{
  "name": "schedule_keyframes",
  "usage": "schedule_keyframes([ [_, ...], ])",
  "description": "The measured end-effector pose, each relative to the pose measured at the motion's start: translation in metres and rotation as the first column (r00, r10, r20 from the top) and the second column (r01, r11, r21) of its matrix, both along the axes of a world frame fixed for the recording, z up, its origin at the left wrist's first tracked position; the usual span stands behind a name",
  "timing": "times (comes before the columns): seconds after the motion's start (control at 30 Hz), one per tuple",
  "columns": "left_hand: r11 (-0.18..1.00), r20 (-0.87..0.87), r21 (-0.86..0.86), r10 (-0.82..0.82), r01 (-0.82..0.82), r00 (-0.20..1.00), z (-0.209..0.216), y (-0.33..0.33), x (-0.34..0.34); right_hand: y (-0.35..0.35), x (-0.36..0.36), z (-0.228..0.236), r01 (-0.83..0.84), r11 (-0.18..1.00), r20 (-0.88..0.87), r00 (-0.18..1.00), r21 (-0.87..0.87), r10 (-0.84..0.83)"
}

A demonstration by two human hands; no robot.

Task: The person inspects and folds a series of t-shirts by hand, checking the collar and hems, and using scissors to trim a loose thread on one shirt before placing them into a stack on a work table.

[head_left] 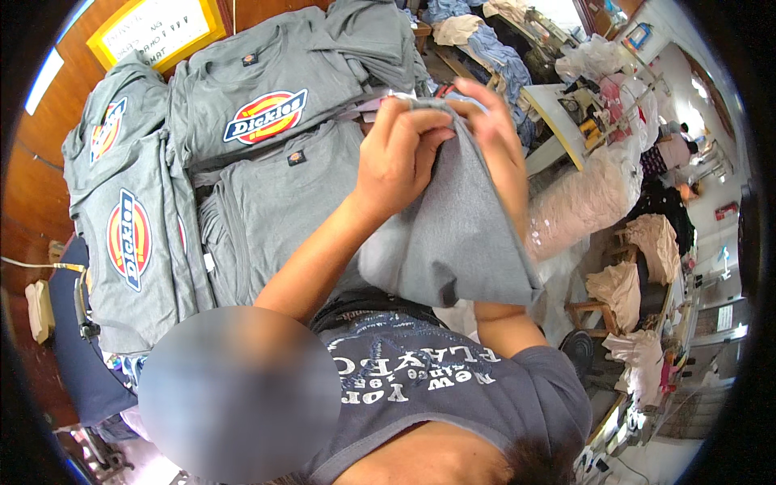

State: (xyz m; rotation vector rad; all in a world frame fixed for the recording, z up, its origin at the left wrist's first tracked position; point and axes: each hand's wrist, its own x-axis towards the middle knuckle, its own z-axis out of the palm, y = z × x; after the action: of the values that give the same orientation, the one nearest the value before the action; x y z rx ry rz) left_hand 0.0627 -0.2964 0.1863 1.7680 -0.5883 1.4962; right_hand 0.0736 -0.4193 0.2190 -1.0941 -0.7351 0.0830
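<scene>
A grey garment [465,218] hangs from my raised hands in front of my chest; its fabric matches the grey T-shirts beside it. My left hand [396,149] pinches its top edge between thumb and bent fingers. Partly behind the cloth, my right hand [497,141] grips the same edge from the other side, its fingers somewhat blurred and one of them raised. To the left of my hands lies a folded grey T-shirt [275,186] with a dark neck label. Behind it rests another grey T-shirt [323,77] with a red, yellow and blue chest print.
More printed grey T-shirts [153,267] are piled at the left. A yellow-framed sign [153,32] stands at the back. Clear bags of pinkish cloth [582,198], a pale worktable [554,121] and wooden stools [594,315] draped with beige cloth stand at the right.
</scene>
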Motion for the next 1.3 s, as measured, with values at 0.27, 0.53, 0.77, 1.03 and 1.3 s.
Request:
schedule_keyframes([
  [0.27, 0.975, -0.299, 0.145, -0.12, 0.17, 0.947, -0.02, -0.023, 0.026, -0.094, -0.008, -0.044, -0.135, 0.696, -0.25, 0.966, -0.705, -0.066],
  [0.53, 0.991, -0.633, -0.032, 0.08, -0.129, 0.77, -0.122, 0.077, 0.009, -0.215, 0.124, 0.0, 0.028, 0.293, -0.115, 0.881, -0.956, -0.458],
  [0.77, 0.773, -0.84, 0.029, 0.363, -0.634, 0.403, -0.198, 0.145, -0.136, -0.165, 0.361, 0.036, 0.835, -0.316, 0.885, 0.464, -0.45, -0.033],
  [1.03, 0.484, -0.862, 0.192, 0.499, -0.854, 0.089, -0.206, 0.136, -0.228, 0.121, 0.38, -0.032, 0.873, 0.173, 0.861, 0.482, -0.456, -0.164],
  [1.3, 0.452, -0.789, 0.489, 0.594, -0.746, -0.157, -0.206, 0.119, -0.219, 0.166, 0.332, -0.156, 0.779, 0.334, 0.836, 0.546, -0.531, 0.055],
])
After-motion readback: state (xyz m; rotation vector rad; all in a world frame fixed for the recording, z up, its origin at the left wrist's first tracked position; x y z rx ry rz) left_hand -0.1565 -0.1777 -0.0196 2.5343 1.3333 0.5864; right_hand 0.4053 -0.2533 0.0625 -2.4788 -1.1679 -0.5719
